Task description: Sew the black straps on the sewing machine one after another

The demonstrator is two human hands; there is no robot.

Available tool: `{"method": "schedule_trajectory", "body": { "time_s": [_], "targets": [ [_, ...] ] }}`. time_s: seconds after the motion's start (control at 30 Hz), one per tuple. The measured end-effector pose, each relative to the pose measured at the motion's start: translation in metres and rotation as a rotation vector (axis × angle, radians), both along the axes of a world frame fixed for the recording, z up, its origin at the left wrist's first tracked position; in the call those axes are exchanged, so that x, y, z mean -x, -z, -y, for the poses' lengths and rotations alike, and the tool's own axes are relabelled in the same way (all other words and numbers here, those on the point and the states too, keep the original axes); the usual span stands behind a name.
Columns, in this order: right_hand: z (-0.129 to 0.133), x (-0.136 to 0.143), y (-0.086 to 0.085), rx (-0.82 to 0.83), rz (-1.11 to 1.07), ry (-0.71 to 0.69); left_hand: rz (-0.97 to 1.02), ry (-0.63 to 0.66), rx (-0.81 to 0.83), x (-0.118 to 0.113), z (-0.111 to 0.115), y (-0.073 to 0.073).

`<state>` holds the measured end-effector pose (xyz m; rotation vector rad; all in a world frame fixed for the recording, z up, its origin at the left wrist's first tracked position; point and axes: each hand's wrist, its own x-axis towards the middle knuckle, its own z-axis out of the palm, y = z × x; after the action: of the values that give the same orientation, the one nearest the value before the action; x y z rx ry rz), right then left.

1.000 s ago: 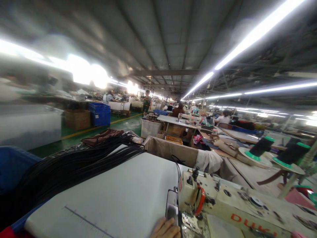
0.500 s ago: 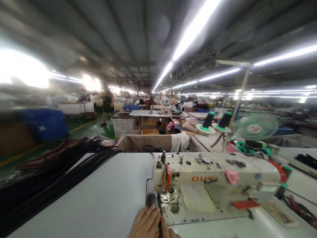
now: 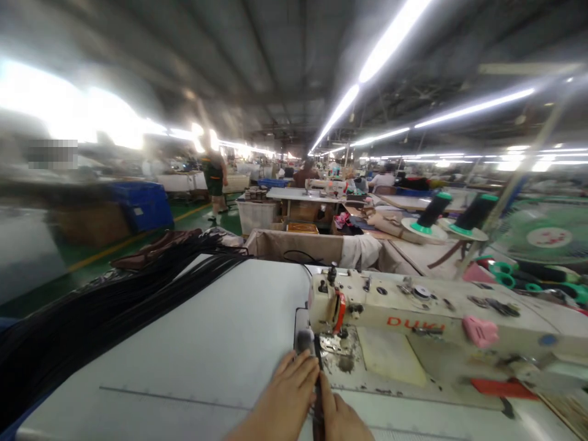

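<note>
Now touching a dark strip [image 3: 318, 422] on the white table [image 3: 184, 337], with the left hand [image 3: 289, 392] flat on one side and the right hand [image 3: 342, 418] on the other, near the sewing machine [image 3: 413, 300]. Too hidden to tell any tight pinch.

Head view, from above hands, faces forward across workshop, machine near.

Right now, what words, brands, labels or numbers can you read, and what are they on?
"DUK…", in orange-red letters on the sewing machine; its ending is unclear.
Red marks on the green fan: too blurred.
Small label on the blue bin: too small.
Scale on the white tabletop: any numbers are unreadable.
</note>
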<state>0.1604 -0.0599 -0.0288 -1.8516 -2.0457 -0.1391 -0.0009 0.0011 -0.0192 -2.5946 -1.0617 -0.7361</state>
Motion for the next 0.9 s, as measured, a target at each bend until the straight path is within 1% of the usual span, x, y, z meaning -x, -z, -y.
{"method": "schedule_trajectory", "body": {
  "time_s": [0.07,0.13,0.23,0.3,0.5,0.63,0.9],
  "targets": [
    [0.007,-0.001,-0.012,0.035,0.02,-0.05,0.01,-0.003,0.104,0.002,0.009,-0.014],
    [0.012,0.001,-0.026,0.063,0.027,-0.037,0.007,0.004,0.181,0.004,0.013,-0.024],
    [0.016,0.005,-0.042,0.116,0.02,-0.027,-0.012,0.014,0.241,0.005,0.009,-0.028],
    [0.018,0.006,-0.046,0.123,0.02,-0.036,-0.008,0.019,0.25,0.005,0.004,-0.026],
    [0.024,0.004,-0.047,0.07,0.005,-0.077,0.057,0.021,0.274,0.004,-0.012,-0.02],
    [0.024,0.003,-0.047,0.05,-0.01,-0.097,0.075,-0.006,0.336,0.004,-0.017,-0.022],
    [0.025,0.002,-0.046,0.028,-0.015,-0.106,0.094,-0.053,0.378,0.001,-0.019,-0.025]
  ]
}}
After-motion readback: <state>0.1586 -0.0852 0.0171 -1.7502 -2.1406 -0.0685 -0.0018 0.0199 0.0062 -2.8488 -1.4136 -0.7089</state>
